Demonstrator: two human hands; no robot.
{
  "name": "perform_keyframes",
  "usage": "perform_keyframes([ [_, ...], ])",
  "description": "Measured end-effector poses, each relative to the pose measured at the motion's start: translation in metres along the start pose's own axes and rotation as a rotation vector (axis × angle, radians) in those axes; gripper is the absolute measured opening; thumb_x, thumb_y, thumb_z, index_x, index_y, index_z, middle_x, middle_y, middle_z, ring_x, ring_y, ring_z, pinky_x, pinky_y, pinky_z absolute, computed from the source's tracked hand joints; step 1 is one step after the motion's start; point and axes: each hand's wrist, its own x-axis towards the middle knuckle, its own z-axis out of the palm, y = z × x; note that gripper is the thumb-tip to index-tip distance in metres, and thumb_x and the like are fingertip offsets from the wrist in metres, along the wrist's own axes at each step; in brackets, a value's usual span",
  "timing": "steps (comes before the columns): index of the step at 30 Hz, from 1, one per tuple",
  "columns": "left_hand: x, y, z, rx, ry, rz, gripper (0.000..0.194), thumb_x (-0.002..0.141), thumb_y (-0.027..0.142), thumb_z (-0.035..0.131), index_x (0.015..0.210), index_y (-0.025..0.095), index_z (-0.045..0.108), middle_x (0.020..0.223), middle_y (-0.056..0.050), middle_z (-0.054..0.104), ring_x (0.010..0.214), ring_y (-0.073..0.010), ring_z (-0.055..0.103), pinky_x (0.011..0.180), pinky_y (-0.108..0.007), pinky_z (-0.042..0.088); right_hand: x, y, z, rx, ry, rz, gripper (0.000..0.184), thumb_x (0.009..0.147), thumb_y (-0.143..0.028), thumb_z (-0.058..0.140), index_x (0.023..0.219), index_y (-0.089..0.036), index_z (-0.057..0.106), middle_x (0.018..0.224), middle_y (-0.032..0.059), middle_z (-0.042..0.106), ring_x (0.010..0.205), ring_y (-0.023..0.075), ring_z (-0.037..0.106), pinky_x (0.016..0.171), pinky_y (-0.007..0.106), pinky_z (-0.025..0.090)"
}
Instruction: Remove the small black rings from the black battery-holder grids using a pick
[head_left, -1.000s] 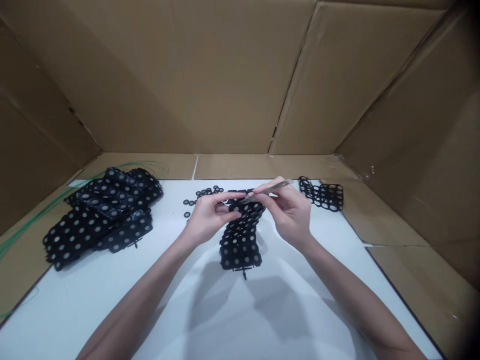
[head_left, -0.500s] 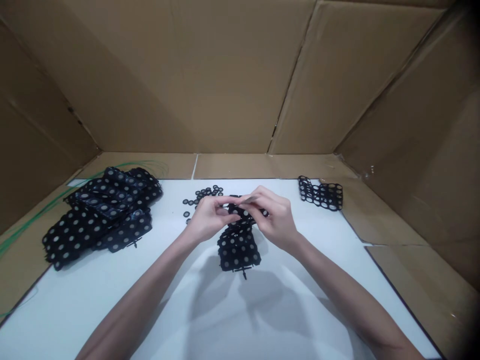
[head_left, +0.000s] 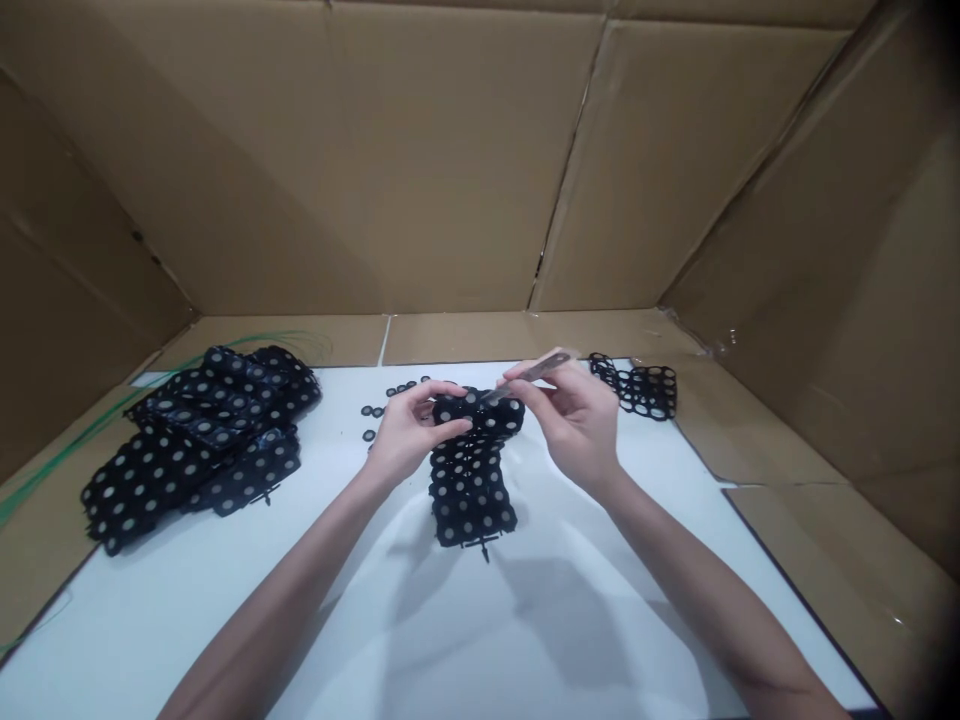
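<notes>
A black strip dotted with rows of light grey discs (head_left: 469,490) hangs or lies below my hands in the middle of the white table, its lower end toward me. My left hand (head_left: 409,430) pinches the left side of its upper end between thumb and fingers. Closed around a slim grey metal tool, apparently tweezers (head_left: 536,370), my right hand (head_left: 576,415) has the pointed tip on the strip's upper part. Just beyond my left hand lie several loose black-rimmed discs (head_left: 369,411), partly hidden by it.
A heap of similar dotted black sheets (head_left: 150,475) covers the table's left side, with green strands (head_left: 97,422) behind it. At the far right lies a black ring mesh (head_left: 651,390). Cardboard walls (head_left: 450,160) enclose the white table (head_left: 315,660).
The strip's upper end now shows broader and flatter between my hands. My right hand moved in to my left, then back right, its tool tip on the strip. The view shifted slightly.
</notes>
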Motion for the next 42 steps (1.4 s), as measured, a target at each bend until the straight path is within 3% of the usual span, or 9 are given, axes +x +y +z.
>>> perform_keyframes([
  [3,-0.002,0.003,0.001,0.022,0.042,0.037,0.028,0.06,0.024,0.071,0.086,0.017,0.063,0.097,-0.006,0.064,0.081,-0.0169,0.057,0.065,-0.025,0.043,-0.002,0.002,0.004,-0.011,-0.031,-0.011,0.011,0.08,-0.017,0.055,0.08,-0.021,0.065,0.079,0.002,0.062,0.073,0.0128,0.059,0.055,0.023,0.053],
  [18,-0.007,0.008,0.002,0.074,0.034,0.068,0.027,0.066,0.026,0.067,0.092,0.02,0.064,0.098,-0.005,0.065,0.075,-0.0153,0.059,0.063,-0.026,0.045,-0.003,0.003,0.003,0.044,-0.051,0.022,0.011,0.08,-0.018,0.055,0.081,-0.021,0.065,0.08,0.0026,0.06,0.075,0.014,0.059,0.062,0.027,0.055],
  [23,-0.006,0.007,0.005,0.002,0.015,0.044,0.033,0.067,0.023,0.065,0.1,0.02,0.063,0.104,-0.006,0.064,0.08,-0.0164,0.061,0.069,-0.028,0.047,-0.003,0.003,0.004,-0.021,-0.074,-0.058,0.014,0.081,-0.016,0.053,0.082,-0.023,0.065,0.08,0.0023,0.061,0.074,0.014,0.059,0.059,0.026,0.052],
  [28,-0.006,0.005,0.006,-0.013,0.01,0.07,0.035,0.068,0.019,0.064,0.103,0.02,0.063,0.109,-0.006,0.063,0.1,-0.0203,0.056,0.08,-0.028,0.044,-0.008,0.008,0.01,-0.112,-0.098,-0.18,0.016,0.081,-0.013,0.051,0.084,-0.021,0.064,0.076,0.0031,0.061,0.068,0.0128,0.056,0.058,0.026,0.048],
  [31,-0.005,0.002,0.005,-0.012,0.003,0.058,0.035,0.068,0.019,0.064,0.103,0.021,0.064,0.107,-0.005,0.064,0.099,-0.02,0.057,0.079,-0.028,0.044,-0.011,0.012,0.016,-0.126,-0.131,-0.204,0.017,0.082,-0.012,0.048,0.086,-0.019,0.064,0.074,0.0035,0.059,0.063,0.0115,0.054,0.056,0.025,0.047],
  [38,-0.002,-0.005,0.004,0.005,-0.03,0.045,0.036,0.067,0.02,0.066,0.103,0.02,0.064,0.104,-0.005,0.066,0.097,-0.0211,0.058,0.08,-0.031,0.045,-0.009,0.018,0.023,-0.165,-0.135,-0.03,0.014,0.081,-0.015,0.051,0.075,-0.018,0.063,0.073,0.0036,0.059,0.064,0.0125,0.055,0.053,0.023,0.045],
  [42,-0.001,-0.006,0.002,-0.004,-0.008,0.059,0.036,0.067,0.022,0.066,0.103,0.019,0.064,0.108,-0.006,0.065,0.099,-0.0218,0.057,0.085,-0.032,0.043,-0.01,0.017,0.025,-0.119,-0.148,-0.068,0.015,0.082,-0.014,0.05,0.079,-0.018,0.064,0.074,0.003,0.059,0.066,0.012,0.056,0.06,0.024,0.047],
])
